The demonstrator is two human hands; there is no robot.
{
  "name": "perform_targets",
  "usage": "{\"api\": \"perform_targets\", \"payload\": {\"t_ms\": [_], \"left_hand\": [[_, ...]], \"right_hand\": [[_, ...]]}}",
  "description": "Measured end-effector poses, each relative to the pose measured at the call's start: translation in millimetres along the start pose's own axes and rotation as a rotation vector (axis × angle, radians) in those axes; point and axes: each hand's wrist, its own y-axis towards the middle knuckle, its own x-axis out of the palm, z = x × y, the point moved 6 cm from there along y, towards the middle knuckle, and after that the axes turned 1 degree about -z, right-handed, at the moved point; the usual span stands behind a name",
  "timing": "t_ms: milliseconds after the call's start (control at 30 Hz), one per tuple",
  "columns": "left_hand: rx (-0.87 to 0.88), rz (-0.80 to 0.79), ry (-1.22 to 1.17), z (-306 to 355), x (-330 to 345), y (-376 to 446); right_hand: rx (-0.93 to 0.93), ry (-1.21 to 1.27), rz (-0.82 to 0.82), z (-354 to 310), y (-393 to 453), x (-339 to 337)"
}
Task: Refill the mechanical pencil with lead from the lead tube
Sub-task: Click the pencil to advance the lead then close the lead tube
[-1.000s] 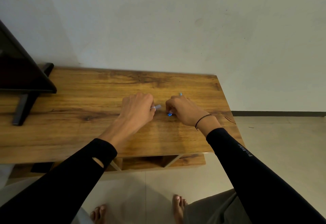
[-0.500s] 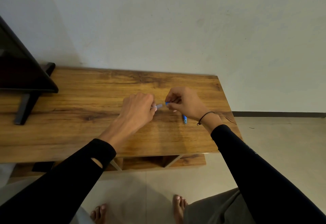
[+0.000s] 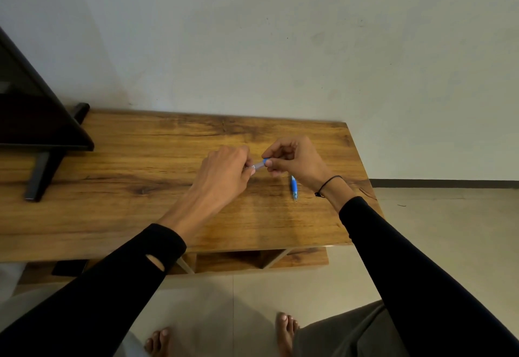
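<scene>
Above the middle of the wooden table, my left hand pinches one end of a small clear lead tube. My right hand pinches the tube's blue cap end with thumb and fingers. The two hands almost touch, and most of the tube is hidden between the fingers. A blue mechanical pencil lies flat on the table just below my right hand, tip toward me, with nothing touching it.
A dark monitor on a black stand fills the table's left end. A wall runs right behind the table. The table's right edge lies close beyond my right wrist, with tiled floor past it.
My right hand put the blue pencil down on the table and moved left to grip the cap end of the lead tube. My left hand has kept hold of the tube and lifted slightly.
</scene>
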Motion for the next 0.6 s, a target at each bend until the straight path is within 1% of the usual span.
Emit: {"api": "perform_targets", "payload": {"t_ms": [300, 600], "left_hand": [[-0.002, 0.038, -0.011, 0.9, -2.0, -1.2], [0.059, 0.081, 0.072, 9.4, 0.0, -5.1]], "right_hand": [[0.032, 0.105, -0.016, 3.0, 0.3, -0.4], [0.086, 0.086, -0.050, 0.8, -1.1, 1.2]]}}
